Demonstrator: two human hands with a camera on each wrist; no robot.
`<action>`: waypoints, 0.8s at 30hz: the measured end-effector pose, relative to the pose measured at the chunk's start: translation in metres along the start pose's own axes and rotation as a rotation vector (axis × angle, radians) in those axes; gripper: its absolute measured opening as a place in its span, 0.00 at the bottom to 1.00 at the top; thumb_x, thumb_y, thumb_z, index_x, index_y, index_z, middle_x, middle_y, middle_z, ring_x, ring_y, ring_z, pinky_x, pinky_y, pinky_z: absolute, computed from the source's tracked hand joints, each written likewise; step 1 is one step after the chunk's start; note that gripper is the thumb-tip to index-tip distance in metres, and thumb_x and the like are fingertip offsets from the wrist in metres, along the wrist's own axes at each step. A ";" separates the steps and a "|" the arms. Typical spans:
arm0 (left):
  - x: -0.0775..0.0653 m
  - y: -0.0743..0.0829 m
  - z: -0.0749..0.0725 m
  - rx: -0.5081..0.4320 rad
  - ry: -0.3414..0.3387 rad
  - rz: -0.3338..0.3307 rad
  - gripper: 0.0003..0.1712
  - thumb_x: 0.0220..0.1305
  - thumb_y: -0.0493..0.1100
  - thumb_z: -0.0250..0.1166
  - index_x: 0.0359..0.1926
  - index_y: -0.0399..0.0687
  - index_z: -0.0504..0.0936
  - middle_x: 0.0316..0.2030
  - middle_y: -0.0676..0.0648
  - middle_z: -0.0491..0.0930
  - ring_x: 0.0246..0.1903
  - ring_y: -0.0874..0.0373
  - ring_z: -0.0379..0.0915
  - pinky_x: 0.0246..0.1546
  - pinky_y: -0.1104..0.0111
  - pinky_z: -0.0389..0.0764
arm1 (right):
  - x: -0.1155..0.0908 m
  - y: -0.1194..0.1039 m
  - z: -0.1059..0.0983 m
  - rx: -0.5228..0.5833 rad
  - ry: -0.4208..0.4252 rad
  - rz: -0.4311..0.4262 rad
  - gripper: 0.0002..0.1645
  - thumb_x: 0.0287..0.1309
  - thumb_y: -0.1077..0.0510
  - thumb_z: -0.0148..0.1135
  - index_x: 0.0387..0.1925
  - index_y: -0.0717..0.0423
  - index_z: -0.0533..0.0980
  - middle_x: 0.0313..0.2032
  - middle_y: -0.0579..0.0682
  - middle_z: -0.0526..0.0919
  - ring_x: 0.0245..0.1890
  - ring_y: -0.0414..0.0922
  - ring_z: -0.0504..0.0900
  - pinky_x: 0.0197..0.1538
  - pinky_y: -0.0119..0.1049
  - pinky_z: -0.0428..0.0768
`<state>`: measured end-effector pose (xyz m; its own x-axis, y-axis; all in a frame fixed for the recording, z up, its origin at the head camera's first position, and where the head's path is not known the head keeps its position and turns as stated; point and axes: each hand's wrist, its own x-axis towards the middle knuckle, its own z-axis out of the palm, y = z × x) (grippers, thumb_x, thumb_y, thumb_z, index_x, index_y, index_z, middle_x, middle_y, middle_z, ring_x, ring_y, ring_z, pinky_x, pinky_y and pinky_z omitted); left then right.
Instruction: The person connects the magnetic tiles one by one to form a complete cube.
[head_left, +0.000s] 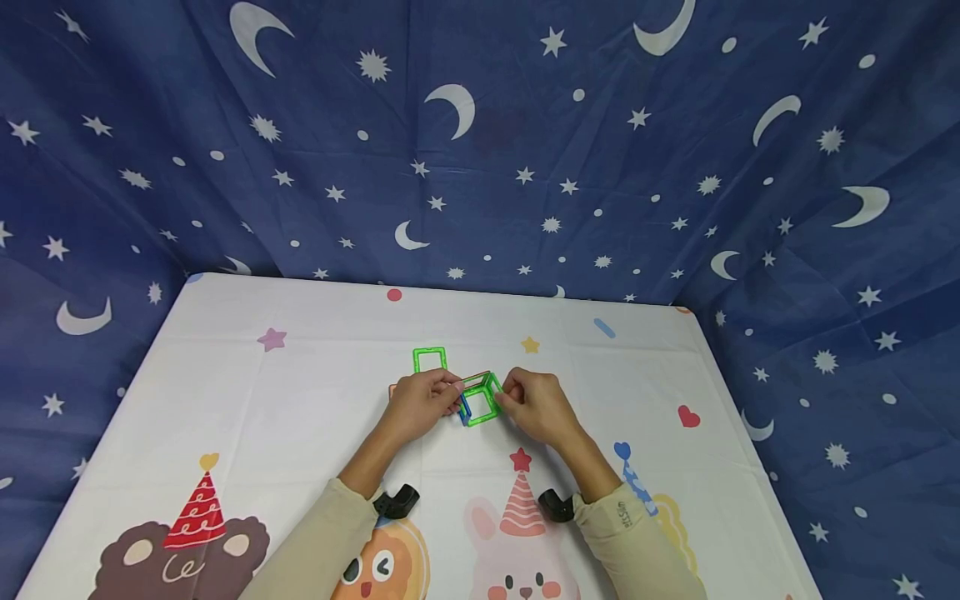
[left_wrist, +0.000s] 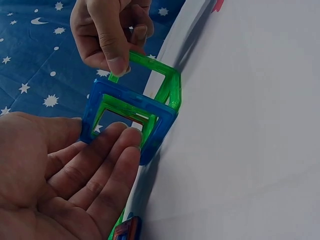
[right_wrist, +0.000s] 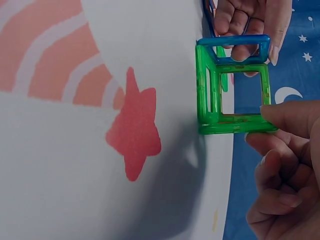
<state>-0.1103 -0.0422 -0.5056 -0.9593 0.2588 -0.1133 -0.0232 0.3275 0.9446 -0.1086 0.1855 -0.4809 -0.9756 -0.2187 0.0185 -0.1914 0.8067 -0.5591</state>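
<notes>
Between the two hands is a box-like frame of square magnetic tiles (head_left: 480, 423), mostly green with one blue tile (left_wrist: 165, 125) on its left side. A thin red-orange edge shows along its far side. My left hand (head_left: 422, 402) holds the blue tile, thumb on one edge and fingertips inside its opening. With thumb and fingers, my right hand (head_left: 542, 406) pinches the green tile (right_wrist: 235, 126) on the opposite side. Its other fingers are curled toward the palm in the right wrist view. The frame's lower green side is close over the white tabletop.
A loose green square tile (head_left: 429, 351) lies just beyond my left hand. An orange tile (head_left: 392, 389) is partly hidden behind that hand. The white table cover (head_left: 330, 367) has printed cartoon animals and shapes. A dark blue starry curtain (head_left: 495, 208) stands behind it.
</notes>
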 end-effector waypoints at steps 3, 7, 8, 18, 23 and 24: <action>0.000 0.000 0.000 -0.001 -0.002 -0.001 0.11 0.72 0.48 0.65 0.46 0.46 0.87 0.32 0.49 0.89 0.33 0.57 0.86 0.34 0.73 0.83 | 0.001 -0.001 -0.001 -0.001 -0.011 0.007 0.10 0.59 0.57 0.73 0.28 0.49 0.78 0.18 0.40 0.73 0.20 0.37 0.70 0.24 0.29 0.67; 0.000 0.001 -0.001 0.003 -0.006 -0.005 0.11 0.73 0.47 0.65 0.46 0.46 0.86 0.32 0.48 0.89 0.33 0.57 0.86 0.34 0.73 0.83 | 0.001 -0.001 -0.002 -0.001 -0.029 0.013 0.09 0.59 0.55 0.74 0.29 0.49 0.79 0.19 0.41 0.74 0.21 0.37 0.70 0.25 0.29 0.68; -0.001 0.001 -0.001 0.005 -0.007 -0.004 0.11 0.73 0.47 0.65 0.46 0.46 0.86 0.33 0.48 0.89 0.33 0.57 0.86 0.34 0.73 0.83 | 0.001 0.000 -0.003 -0.001 -0.034 0.016 0.09 0.59 0.54 0.74 0.30 0.49 0.80 0.20 0.41 0.74 0.22 0.37 0.71 0.25 0.29 0.69; -0.001 0.001 0.000 0.005 -0.004 0.000 0.12 0.73 0.48 0.64 0.46 0.45 0.86 0.32 0.47 0.89 0.32 0.58 0.86 0.34 0.73 0.83 | -0.003 0.007 -0.004 0.007 -0.064 0.032 0.12 0.61 0.46 0.72 0.35 0.49 0.84 0.21 0.40 0.77 0.22 0.38 0.73 0.25 0.30 0.72; -0.001 0.001 0.000 0.018 0.001 0.001 0.12 0.73 0.48 0.64 0.46 0.46 0.86 0.32 0.47 0.89 0.31 0.57 0.85 0.33 0.72 0.83 | -0.004 0.007 -0.004 0.026 -0.064 0.022 0.09 0.63 0.48 0.71 0.36 0.49 0.86 0.22 0.39 0.78 0.22 0.38 0.74 0.25 0.30 0.73; -0.001 0.001 0.000 0.021 0.002 0.001 0.12 0.73 0.48 0.64 0.46 0.46 0.86 0.32 0.47 0.88 0.31 0.57 0.85 0.33 0.72 0.82 | -0.004 0.007 -0.004 0.030 -0.063 0.021 0.09 0.63 0.49 0.71 0.36 0.49 0.86 0.22 0.39 0.79 0.23 0.38 0.74 0.25 0.30 0.73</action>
<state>-0.1095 -0.0422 -0.5045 -0.9600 0.2571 -0.1113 -0.0161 0.3459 0.9381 -0.1065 0.1941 -0.4821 -0.9705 -0.2368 -0.0450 -0.1669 0.7948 -0.5835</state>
